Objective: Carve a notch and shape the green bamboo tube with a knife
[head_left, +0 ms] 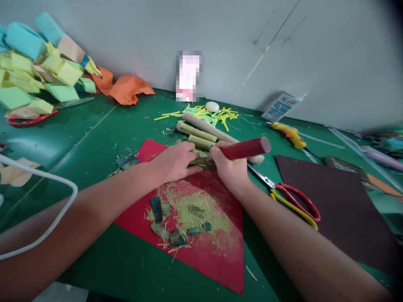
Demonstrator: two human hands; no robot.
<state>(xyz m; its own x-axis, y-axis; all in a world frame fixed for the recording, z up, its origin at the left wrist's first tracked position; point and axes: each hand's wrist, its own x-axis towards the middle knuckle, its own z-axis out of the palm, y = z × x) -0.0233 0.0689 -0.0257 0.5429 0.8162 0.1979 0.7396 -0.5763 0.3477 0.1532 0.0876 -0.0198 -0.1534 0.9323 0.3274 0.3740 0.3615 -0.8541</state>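
My left hand (176,161) grips the end of a short bamboo piece (204,162), thumb on the near side and fingers on the far side. Closed around a red-handled tool (247,149), my right hand (231,172) rests at the bamboo's other end. The tool's working end is hidden. Just beyond lie two bamboo tubes (198,131) and a long wooden stick (209,126). Beneath my hands is a red sheet (220,268), strewn with greenish dust (201,205) and dark green strips (155,209).
Scissors (292,197) with red and yellow handles lie beside my right forearm, near a dark brown sheet (321,201). A yellow glue gun (289,135) sits behind. Folded papers (28,75) are heaped at far left. A white cable (71,205) crosses above my left forearm.
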